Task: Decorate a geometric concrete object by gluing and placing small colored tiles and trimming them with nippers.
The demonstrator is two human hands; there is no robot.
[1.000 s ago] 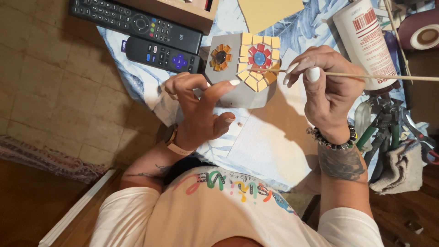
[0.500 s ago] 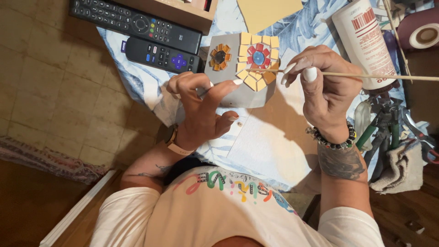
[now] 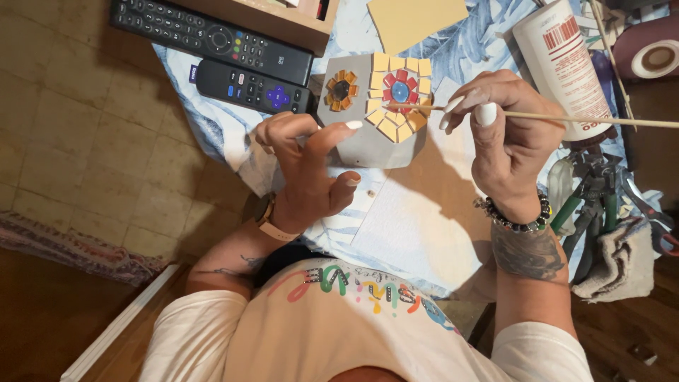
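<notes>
A grey faceted pot [image 3: 368, 145] lies on its side on the blue-and-white cloth [image 3: 396, 226]. Its faces carry mosaic tiles: a yellow, red and blue pattern and an orange flower. My left hand [image 3: 308, 170] steadies the pot, index fingertip on its grey side, thumb near its lower edge. My right hand [image 3: 506, 134] pinches a thin wooden skewer [image 3: 566, 117] whose tip touches the yellow tiles at the pot's right edge.
Two black remotes [image 3: 247, 85] lie at the upper left beside a wooden tray [image 3: 283, 25]. A white glue bottle [image 3: 559, 56], a tape roll [image 3: 654, 56], green-handled pliers [image 3: 587, 205] and a rag [image 3: 619, 258] sit at the right. Tan paper [image 3: 417, 20] lies behind the pot.
My left hand's index finger has slid a little along the pot's side. The right hand and skewer stay at the yellow tiles.
</notes>
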